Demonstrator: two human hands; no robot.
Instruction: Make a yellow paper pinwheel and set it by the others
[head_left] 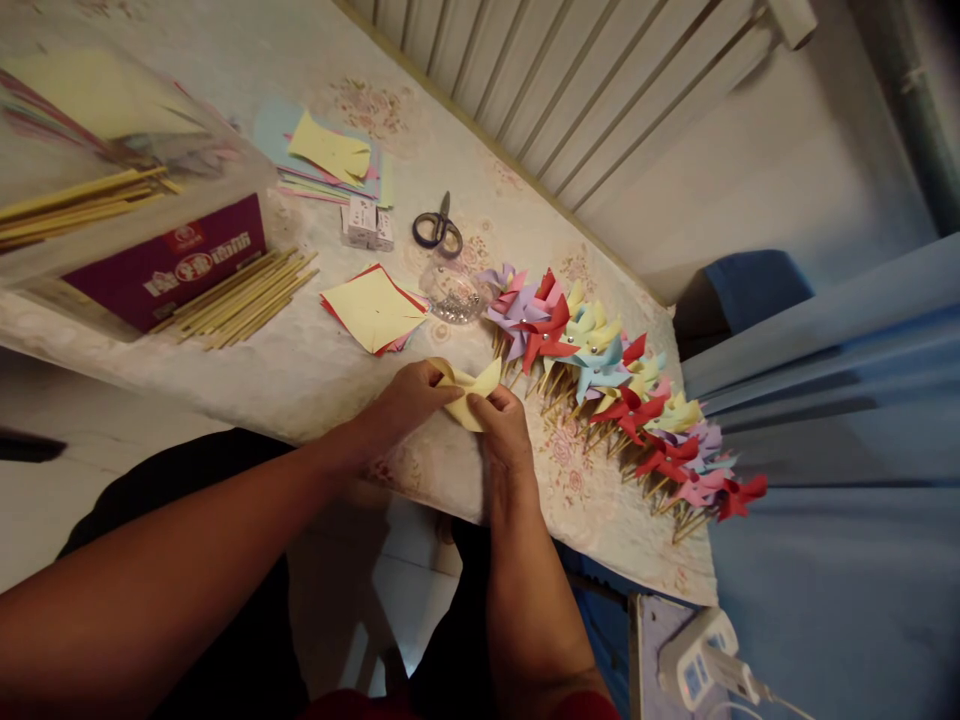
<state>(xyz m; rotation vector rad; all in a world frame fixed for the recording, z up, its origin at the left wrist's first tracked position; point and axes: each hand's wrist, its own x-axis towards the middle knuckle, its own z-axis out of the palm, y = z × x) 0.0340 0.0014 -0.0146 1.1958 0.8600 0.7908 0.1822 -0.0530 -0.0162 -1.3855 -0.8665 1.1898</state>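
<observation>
From the person's own head, the view looks down on a desk (300, 370) spread with a flowered cloth. Near its front edge, the left hand (424, 388) and right hand (504, 418) meet at a yellow paper (472, 395), each clamped on it, thumb against fingers, one at either side. The paper is bent, with a pointed corner standing up between the hands.

Just beyond the left hand lies a stack of squares (375, 308), yellow on top, with red and pink showing beneath. Beside the stack sits a clear dish (454, 295) of small shiny pieces, and past that, scissors (439, 228) with dark handles. Farther back are small boxes (366, 222), touching a pile of coloured sheets (330, 160) with cut yellow pieces on top.

To the left, a bundle of sticks (244, 300) lies against a clear bin (135, 170) with a purple label; more sticks and coloured paper show inside it. Over on the right, a long row of pinwheels (600, 365), red, purple, yellow, blue and pink, runs along the desk, their sticks toward the person. A white power strip (697, 660) is by the desk's right end.
</observation>
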